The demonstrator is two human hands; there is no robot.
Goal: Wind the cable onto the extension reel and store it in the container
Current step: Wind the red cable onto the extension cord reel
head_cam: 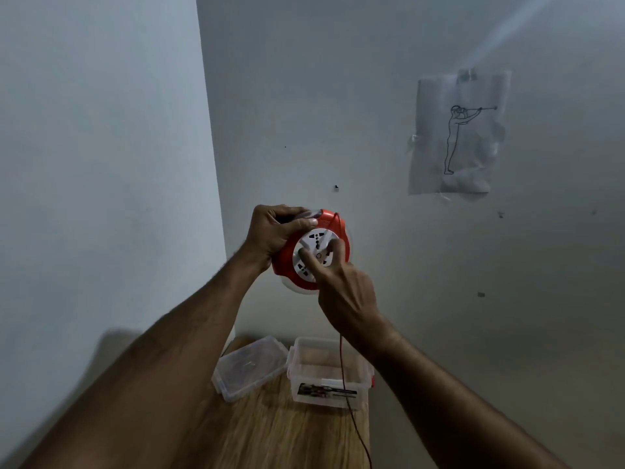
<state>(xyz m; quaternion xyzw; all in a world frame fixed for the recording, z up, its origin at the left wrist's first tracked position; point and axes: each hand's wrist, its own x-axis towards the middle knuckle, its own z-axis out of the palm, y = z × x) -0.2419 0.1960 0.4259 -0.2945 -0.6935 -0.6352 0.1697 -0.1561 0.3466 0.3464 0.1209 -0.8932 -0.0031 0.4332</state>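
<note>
A red and white extension reel (313, 249) is held up in front of a pale wall (372, 79). The left hand (277, 231) grips its upper left edge, fingers curled around it. The right hand (341, 286) pinches the white socket face. A thin red cable (343, 363) hangs down past an open clear container (326, 375) and its lid (252, 367) on a wooden table (287, 434).

Reel (313, 250) up in front of wall (372, 96), above table (270, 428). Left hand (275, 233) on its left edge, right hand (341, 286) on its face. Cable (343, 367) hanging down before container (326, 374); lid (250, 367) just left of container, both on table.
</note>
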